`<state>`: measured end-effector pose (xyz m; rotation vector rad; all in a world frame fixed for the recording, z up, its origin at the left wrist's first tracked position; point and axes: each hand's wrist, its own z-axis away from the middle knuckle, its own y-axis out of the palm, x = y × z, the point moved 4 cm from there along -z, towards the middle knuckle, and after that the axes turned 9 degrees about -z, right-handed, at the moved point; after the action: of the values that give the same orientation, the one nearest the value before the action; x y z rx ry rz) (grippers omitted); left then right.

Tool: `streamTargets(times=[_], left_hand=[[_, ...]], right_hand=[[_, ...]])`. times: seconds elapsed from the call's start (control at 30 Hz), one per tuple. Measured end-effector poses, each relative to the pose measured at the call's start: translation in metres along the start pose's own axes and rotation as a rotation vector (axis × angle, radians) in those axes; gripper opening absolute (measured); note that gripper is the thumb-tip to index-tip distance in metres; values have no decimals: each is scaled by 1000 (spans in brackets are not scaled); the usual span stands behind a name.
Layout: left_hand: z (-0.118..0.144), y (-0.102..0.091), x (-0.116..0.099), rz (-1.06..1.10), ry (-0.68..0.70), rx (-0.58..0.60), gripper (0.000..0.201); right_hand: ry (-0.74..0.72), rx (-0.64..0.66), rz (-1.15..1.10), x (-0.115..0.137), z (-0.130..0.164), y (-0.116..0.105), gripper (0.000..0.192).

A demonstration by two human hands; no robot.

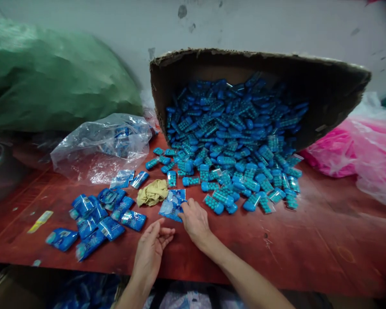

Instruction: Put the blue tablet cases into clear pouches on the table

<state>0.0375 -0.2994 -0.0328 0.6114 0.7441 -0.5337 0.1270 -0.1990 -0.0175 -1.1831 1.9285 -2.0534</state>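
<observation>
My right hand (194, 221) rests on the red table, fingertips touching a small stack of flat blue-printed plastic bags (172, 204). My left hand (151, 249) hovers palm-up just left of it, fingers loosely curled and holding nothing. A tipped cardboard box (324, 81) spills several small blue toy pieces (231, 171) onto the table toward my hands. Left of my hands lie several filled blue packets (96, 219). A crumpled yellow cloth (152, 192) sits beside the bag stack.
A clear plastic bag (99, 143) holding more blue packets lies at the back left, in front of a big green sack (51, 77). Pink plastic bags (363, 150) sit at the right. A yellow strip (40, 221) lies near the table's (309, 244) left edge.
</observation>
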Motion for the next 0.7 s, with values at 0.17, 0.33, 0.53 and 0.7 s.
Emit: streamTargets(times=[0.17, 0.33, 0.53, 0.7], left_hand=[[-1, 0, -1, -98, 0, -68, 30], [-2, 16, 4, -175, 65, -50, 35], [-4, 32, 9, -160, 49, 8, 21], [-4, 30, 14, -203, 98, -50, 23]], right_hand=[[-14, -15, -20, -9, 1, 0, 8], [-55, -56, -167, -5, 17, -23, 16], [79, -87, -756, -8, 29, -27, 31], [415, 181, -1410, -18, 26, -2, 17]])
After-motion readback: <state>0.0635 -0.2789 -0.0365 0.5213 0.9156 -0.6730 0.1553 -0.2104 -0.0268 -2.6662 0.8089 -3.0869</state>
